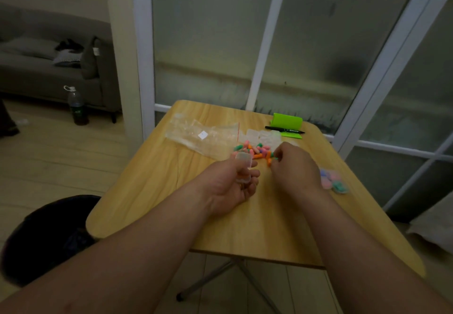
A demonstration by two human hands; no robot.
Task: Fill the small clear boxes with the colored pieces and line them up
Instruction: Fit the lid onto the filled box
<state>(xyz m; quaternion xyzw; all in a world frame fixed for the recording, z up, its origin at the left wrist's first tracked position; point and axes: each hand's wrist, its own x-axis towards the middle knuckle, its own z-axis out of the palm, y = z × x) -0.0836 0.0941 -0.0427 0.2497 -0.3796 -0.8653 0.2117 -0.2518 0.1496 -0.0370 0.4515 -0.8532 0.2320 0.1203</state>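
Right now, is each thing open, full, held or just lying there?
left hand, grips the small clear box
small clear box, held up, looks open
colored pieces, loose in a pile
right hand, pinches a green piece there
spare boxes, behind the pile, look empty
filled boxes, hold pink, blue, teal pieces
plastic bag, lying flat
marker, lying on the green stand
bottle, upright on the floor

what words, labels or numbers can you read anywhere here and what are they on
No text here reads clearly.
White square sticker on the crinkled clear plastic bag: its mark is too small to read.
Black marker pen: pale print on the barrel, blurred.
Dark plastic bottle on the floor: label blurred.
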